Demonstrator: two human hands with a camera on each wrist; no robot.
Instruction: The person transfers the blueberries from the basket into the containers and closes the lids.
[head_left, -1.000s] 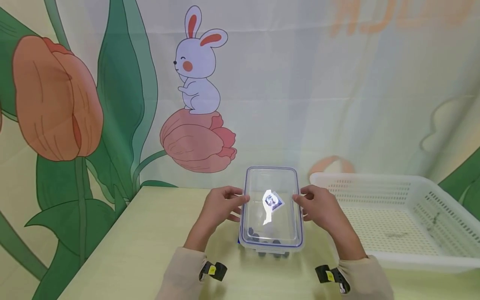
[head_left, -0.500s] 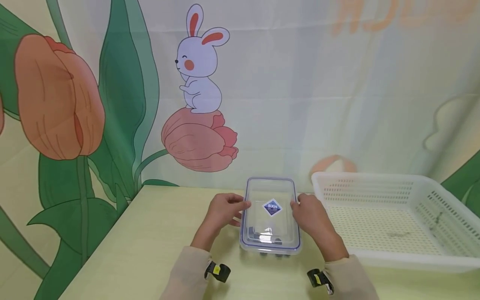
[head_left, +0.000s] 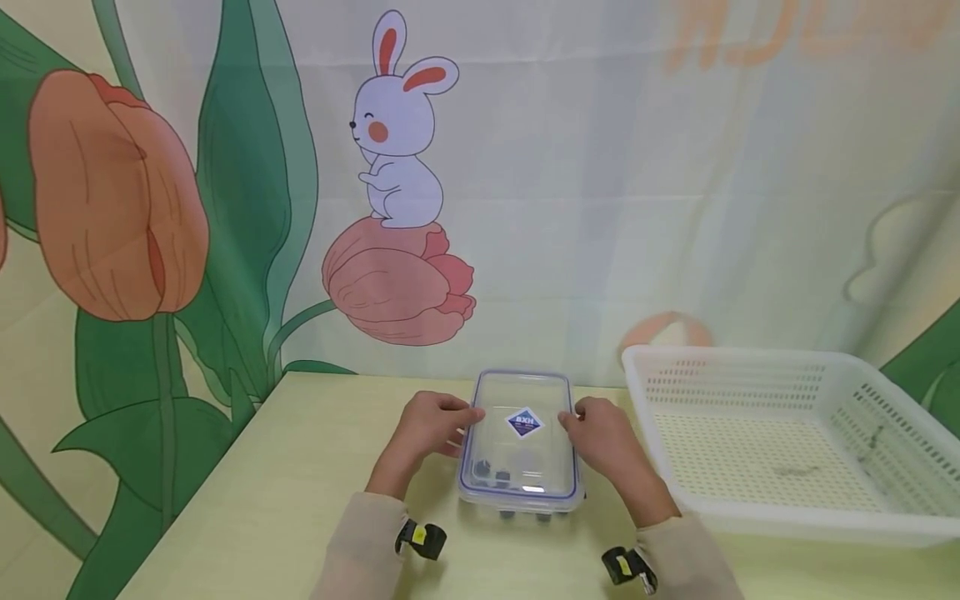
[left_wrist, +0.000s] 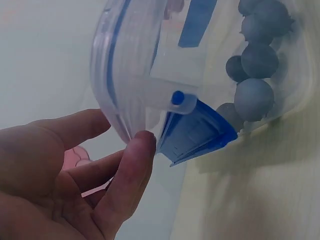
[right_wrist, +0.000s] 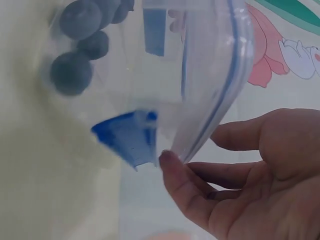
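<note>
A clear plastic food container (head_left: 517, 502) with a blue-edged lid (head_left: 517, 392) and a diamond sticker (head_left: 523, 422) stands between both hands. Several blueberries (left_wrist: 254, 100) show through its wall, low in the container. At the left rim, my left hand (head_left: 431, 425) pinches the lid's edge between thumb and fingers. My right hand (head_left: 611, 437) grips the opposite rim in the same manner, with one fingertip under the lip in the right wrist view. Blue side latches flare outward, unfastened: the left latch (left_wrist: 195, 132) and the right latch (right_wrist: 129, 135).
To the right is a large white perforated plastic basket (head_left: 780, 517), close beside my right hand. The pale yellow tabletop (head_left: 300, 483) stretches left and in front. Behind it hangs a curtain (head_left: 570, 208) printed with a rabbit and tulips.
The container has come down and nearer, then shifted a little left, with both hands following. The glare on its sticker has gone. My right hand has drawn in toward the left.
</note>
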